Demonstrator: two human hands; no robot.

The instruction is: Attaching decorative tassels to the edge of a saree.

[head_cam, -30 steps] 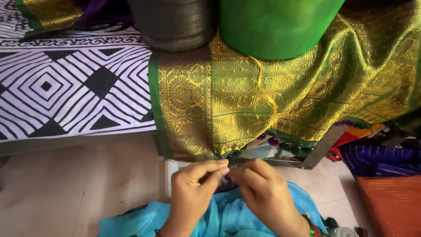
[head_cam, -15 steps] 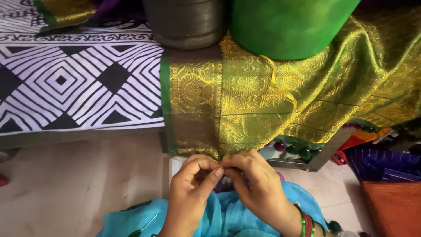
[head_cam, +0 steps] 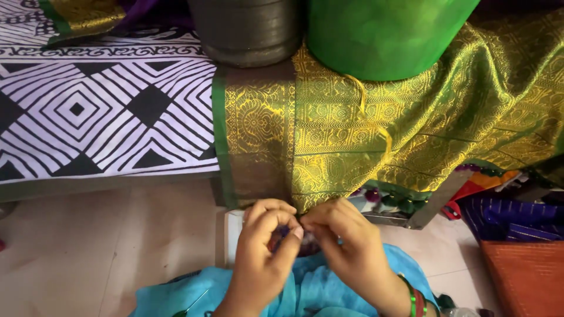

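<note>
- The left hand [head_cam: 262, 249] and the right hand [head_cam: 346, 246] meet just above a lap covered in light blue cloth [head_cam: 317, 287].
- The fingers of both hands are curled in and pressed tip to tip, pinching something tiny between them. It may be a thread or a bead at the cloth's hem; the fingers hide it, so I cannot tell.
- Red and green bangles [head_cam: 416, 300] sit on the right wrist.
- The hands touch the bottom edge of the gold and green cloth [head_cam: 364, 141]. It hangs down off the bed, so its edge is easy to reach.
- Small dark round tassels [head_cam: 373, 195] dangle from that edge, just beside the hands.
- A black and white patterned sheet [head_cam: 100, 117] lies on the bed to the left.
- Farther back, a dark round pot [head_cam: 247, 29] and a green tub [head_cam: 382, 35] stand on the cloth, likely holding it in place.
</note>
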